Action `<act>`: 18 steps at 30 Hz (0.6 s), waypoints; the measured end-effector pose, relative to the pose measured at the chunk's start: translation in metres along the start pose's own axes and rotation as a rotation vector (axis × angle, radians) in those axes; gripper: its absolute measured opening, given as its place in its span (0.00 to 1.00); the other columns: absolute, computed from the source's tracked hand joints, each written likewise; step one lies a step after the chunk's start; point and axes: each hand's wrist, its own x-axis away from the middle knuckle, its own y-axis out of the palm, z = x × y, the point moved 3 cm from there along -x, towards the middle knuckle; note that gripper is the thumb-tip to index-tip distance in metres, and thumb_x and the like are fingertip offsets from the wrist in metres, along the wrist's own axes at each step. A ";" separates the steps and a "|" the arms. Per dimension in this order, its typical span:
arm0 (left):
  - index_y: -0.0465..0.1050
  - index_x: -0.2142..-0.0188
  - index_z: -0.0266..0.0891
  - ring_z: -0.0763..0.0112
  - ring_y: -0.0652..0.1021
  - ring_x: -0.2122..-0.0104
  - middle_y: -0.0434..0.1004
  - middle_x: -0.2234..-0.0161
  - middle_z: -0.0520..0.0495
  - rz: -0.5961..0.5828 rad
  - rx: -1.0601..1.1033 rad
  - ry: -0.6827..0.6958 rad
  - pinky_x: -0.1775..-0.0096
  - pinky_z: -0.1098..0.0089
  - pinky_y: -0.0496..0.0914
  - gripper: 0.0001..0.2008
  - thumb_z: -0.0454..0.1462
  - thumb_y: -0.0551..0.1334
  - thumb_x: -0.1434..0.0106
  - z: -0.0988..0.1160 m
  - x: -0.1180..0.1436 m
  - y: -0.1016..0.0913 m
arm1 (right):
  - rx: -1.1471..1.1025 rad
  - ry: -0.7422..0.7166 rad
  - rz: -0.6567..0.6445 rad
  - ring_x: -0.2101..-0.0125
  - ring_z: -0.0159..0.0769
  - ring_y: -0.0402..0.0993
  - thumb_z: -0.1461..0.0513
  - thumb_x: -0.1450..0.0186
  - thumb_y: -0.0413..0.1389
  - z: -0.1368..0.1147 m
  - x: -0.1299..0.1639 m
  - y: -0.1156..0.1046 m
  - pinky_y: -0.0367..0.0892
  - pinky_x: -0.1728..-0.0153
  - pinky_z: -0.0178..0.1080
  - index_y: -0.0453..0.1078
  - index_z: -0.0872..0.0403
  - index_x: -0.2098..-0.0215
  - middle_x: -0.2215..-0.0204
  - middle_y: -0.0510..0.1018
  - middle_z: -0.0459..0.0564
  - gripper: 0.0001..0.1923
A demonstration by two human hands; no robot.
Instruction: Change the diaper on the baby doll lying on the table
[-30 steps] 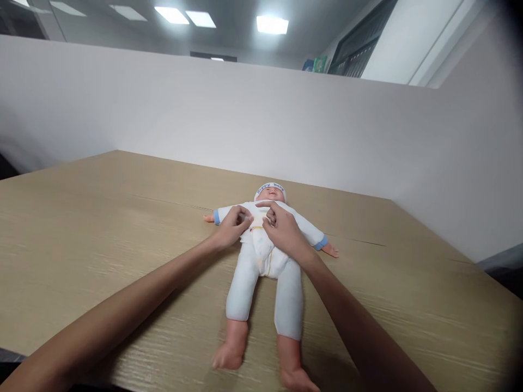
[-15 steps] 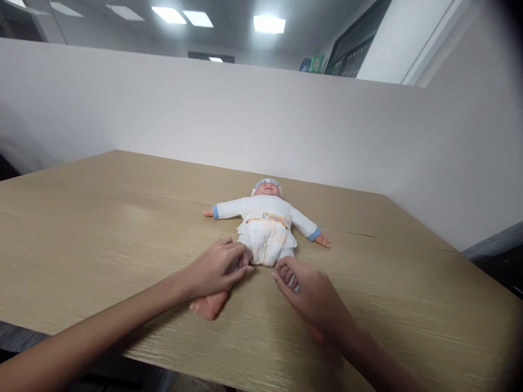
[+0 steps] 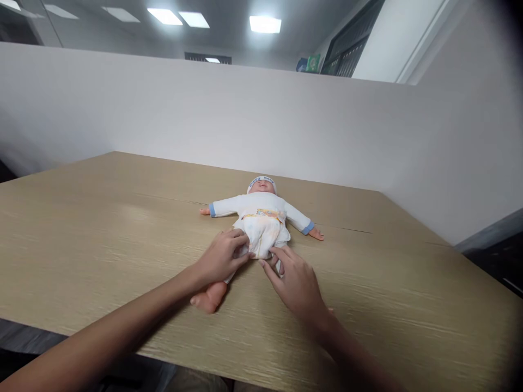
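Observation:
A baby doll (image 3: 261, 202) lies on its back with its arms spread, in a white top with blue cuffs and a printed white headband. Round its hips is a white diaper (image 3: 261, 231) with a colourful waistband. My left hand (image 3: 224, 253) has its fingers curled on the diaper's edge at the leg on the left; that leg's bare foot (image 3: 209, 298) shows below my wrist. On the other side, my right hand (image 3: 292, 277) closes thumb and fingertips on the diaper's lower edge. My right hand and forearm mostly hide the doll's leg there.
The wooden table (image 3: 122, 234) reaches to a pale partition wall (image 3: 204, 114) behind the doll. Its front edge runs below my forearms. Glass above the wall shows ceiling lights and a green package (image 3: 313, 63).
My right hand has moved inward and slightly up, from the doll's leg to the diaper's lower edge. My left hand stays at the other leg, with its fingers slightly higher.

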 end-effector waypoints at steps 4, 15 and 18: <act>0.74 0.61 0.42 0.57 0.76 0.52 0.75 0.53 0.44 0.067 0.085 0.026 0.49 0.59 0.70 0.08 0.44 0.64 0.27 0.000 0.003 -0.001 | -0.021 0.023 0.013 0.66 0.44 0.78 0.56 0.27 0.60 -0.001 0.004 0.003 0.69 0.64 0.45 0.76 0.51 0.49 0.54 0.80 0.53 0.11; 0.74 0.59 0.43 0.55 0.77 0.47 0.79 0.47 0.43 0.102 0.108 0.048 0.44 0.56 0.69 0.06 0.42 0.65 0.27 -0.002 0.004 0.000 | -0.140 0.012 0.029 0.51 0.51 0.79 0.56 0.27 0.57 -0.004 0.007 0.007 0.75 0.51 0.52 0.74 0.51 0.45 0.43 0.78 0.57 0.15; 0.74 0.58 0.43 0.54 0.76 0.48 0.80 0.48 0.44 0.075 0.105 0.059 0.44 0.56 0.68 0.05 0.41 0.65 0.26 -0.002 0.004 0.000 | -0.155 -0.016 0.037 0.47 0.54 0.77 0.55 0.27 0.57 -0.003 0.007 0.008 0.75 0.49 0.53 0.74 0.51 0.45 0.42 0.79 0.58 0.16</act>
